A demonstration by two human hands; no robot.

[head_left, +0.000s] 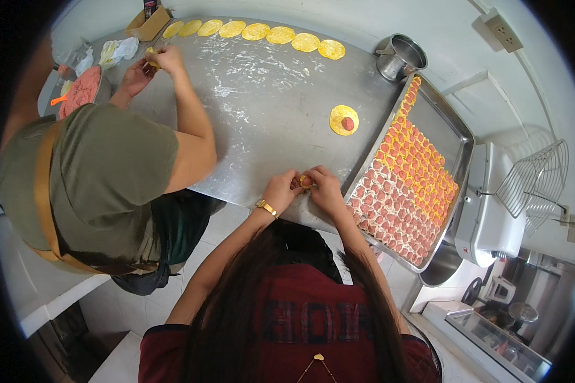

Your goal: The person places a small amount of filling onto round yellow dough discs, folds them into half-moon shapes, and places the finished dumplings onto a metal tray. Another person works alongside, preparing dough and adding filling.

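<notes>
Near the table's front edge, my left hand [282,193] and my right hand [326,189] meet around a small open-topped dumpling [306,181], pink filling showing within its yellow wrapper. The fingers of both are closed on it. A gold-coloured watch [266,207] circles my left wrist. Farther up the table lies a round yellow wrapper [338,116] with a lump of pink meat filling [347,124] on it. Just right of my right hand, a large metal tray [365,172] holds rows of filled dumplings [415,159], some in yellow wrappers and others in whitish ones.
Along the table's [255,140] far edge runs a row of yellow wrappers [255,32]. A metal pot [401,56] stands behind the tray. At left a co-worker [102,179] pinches something yellow beside a bowl of pink filling [83,92]. A white machine [482,210] stands right of the tray.
</notes>
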